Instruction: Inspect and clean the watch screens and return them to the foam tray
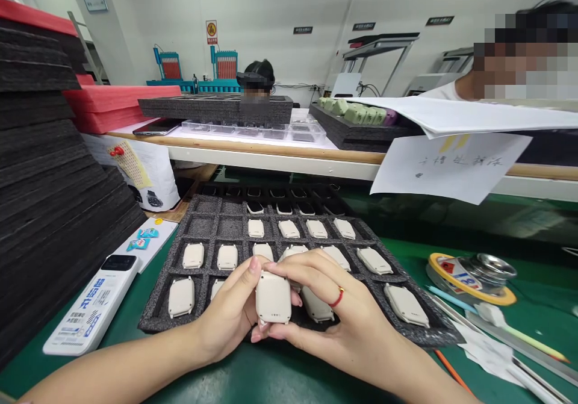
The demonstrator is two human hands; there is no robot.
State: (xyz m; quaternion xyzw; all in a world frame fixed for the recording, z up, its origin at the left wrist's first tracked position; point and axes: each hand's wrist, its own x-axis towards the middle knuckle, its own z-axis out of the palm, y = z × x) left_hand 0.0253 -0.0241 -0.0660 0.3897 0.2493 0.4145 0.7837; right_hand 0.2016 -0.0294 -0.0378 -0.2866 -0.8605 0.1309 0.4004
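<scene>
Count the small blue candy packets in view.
2. The farther packet and the nearer packet lie close together on the white card, to the left of the dark foam tray. Any behind other items would be hidden.

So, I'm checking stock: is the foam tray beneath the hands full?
The foam tray is partly filled: pale watch cases sit in many pockets, but some toward the far left are bare.
</scene>
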